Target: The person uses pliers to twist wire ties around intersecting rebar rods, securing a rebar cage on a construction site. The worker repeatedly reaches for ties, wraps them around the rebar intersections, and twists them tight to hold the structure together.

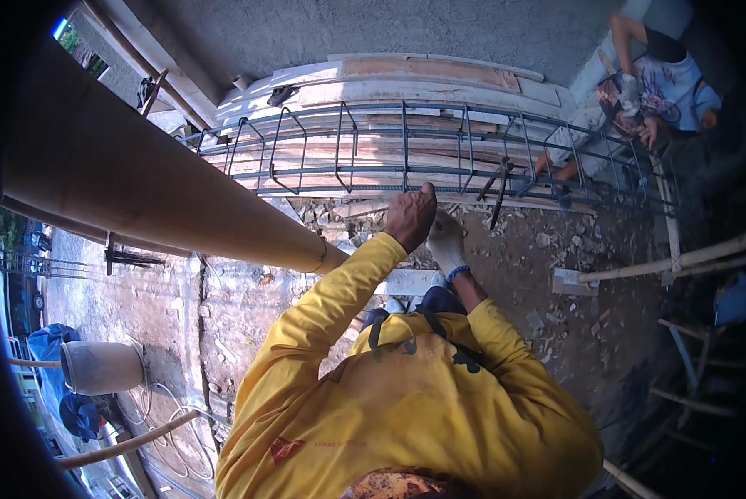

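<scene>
Two-handed by the near edge of the steel cage [405, 150], could've slipped and got scraped; couldn't tell grip of left hand [410, 219] or right hand [447, 239].

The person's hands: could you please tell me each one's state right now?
Left hand: curled closed at the near edge of the rebar cage; holding what, cannot be told.
Right hand: gloved, beside the left; open or closed cannot be told.

Yellow shirt [439, 407]: red emblem [285, 450]; small red lettering [339, 444]
</scene>
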`<move>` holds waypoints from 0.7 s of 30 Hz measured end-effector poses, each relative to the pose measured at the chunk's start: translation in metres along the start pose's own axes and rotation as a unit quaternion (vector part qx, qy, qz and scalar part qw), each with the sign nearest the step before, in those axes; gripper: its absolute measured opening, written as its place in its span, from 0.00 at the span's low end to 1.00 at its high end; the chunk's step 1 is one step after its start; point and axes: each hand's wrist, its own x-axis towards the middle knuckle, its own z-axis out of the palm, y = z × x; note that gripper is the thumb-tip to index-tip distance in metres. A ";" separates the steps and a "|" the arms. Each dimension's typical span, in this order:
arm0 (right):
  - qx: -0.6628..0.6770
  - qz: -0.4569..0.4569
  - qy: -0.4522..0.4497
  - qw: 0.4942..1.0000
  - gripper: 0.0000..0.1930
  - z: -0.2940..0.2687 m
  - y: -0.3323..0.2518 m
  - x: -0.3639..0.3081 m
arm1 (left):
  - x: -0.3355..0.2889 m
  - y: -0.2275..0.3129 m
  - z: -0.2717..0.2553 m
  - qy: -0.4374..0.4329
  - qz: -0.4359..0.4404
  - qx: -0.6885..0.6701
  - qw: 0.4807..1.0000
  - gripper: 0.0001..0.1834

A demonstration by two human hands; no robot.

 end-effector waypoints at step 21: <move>-0.060 -0.093 0.396 0.911 0.16 -0.085 -0.059 0.078 | -0.101 -0.051 -0.039 0.043 0.007 -0.045 0.998 0.19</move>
